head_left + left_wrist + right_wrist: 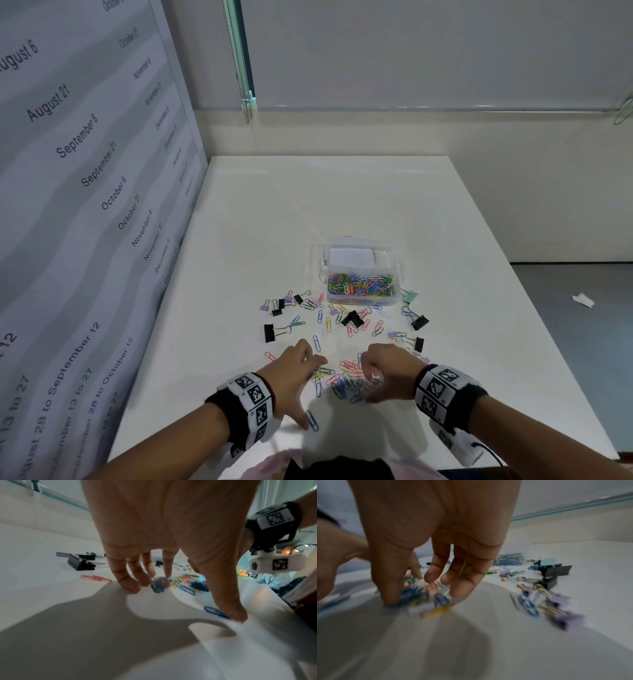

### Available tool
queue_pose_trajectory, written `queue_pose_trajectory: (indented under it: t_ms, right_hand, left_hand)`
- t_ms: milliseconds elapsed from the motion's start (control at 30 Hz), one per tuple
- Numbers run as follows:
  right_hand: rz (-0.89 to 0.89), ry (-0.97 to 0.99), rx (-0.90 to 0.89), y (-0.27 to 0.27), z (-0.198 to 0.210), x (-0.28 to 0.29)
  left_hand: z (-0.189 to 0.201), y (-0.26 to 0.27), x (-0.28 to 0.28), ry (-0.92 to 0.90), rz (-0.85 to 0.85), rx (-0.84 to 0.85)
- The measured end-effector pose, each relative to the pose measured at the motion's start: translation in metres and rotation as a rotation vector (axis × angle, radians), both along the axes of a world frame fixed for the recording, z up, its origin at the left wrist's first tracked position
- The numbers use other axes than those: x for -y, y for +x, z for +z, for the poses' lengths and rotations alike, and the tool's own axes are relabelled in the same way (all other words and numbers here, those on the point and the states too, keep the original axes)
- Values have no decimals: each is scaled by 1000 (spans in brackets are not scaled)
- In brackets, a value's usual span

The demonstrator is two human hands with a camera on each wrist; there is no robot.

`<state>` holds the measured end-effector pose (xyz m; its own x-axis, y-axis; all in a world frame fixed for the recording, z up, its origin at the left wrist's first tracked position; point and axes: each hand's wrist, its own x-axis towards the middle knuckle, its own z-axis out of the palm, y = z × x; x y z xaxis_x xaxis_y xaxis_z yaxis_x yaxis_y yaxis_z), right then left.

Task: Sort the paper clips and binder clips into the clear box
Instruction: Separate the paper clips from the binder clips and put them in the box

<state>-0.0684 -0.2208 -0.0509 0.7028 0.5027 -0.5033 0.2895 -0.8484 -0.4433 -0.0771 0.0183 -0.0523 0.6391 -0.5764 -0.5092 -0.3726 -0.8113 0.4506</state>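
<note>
The clear box (pixel 324 274), half full of coloured paper clips, stands mid-table. Loose paper clips and binder clips lie in front of it. A dense pile of paper clips (pixel 342 380) lies between my hands. My left hand (pixel 301 380) is spread flat-fingered on the table. Its fingertips (pixel 133 586) touch the table at the pile's left edge, and its thumb presses a blue paper clip (pixel 215 612). My right hand (pixel 416 586) arches over the pile's right side with fingers loosely curved. Its thumb touches the clips; this view is blurred.
Black binder clips (pixel 269 333) (pixel 352 318) (pixel 419 322) and purple ones (pixel 556 601) lie scattered round the pile. A mint binder clip (pixel 410 297) lies beside the box. A printed date panel (pixel 85 205) walls the table's left side. The table edge (pixel 582 394) runs along the right.
</note>
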Motion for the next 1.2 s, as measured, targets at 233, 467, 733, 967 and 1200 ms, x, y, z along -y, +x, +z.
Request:
queue_pose_trajectory:
  t_ms: [233,467,733,967,1200]
  right_hand:
    - [-137,64,80,-10,-5,8]
    - [-257,16,77,-9,-5,39]
    - [-128,-1,70,-20,1,26]
    - [-61,29,-19,-12,-9,-10]
    - [-123,71,41,10,-5,-28]
  left_hand:
    - [-4,10,32,-72,63,20]
    - [1,22,34,-100,161,-48]
    - [4,17,11,-31,123,-173]
    - [-2,10,24,-108,163,-110]
    - [-5,13,34,-188,196,-60]
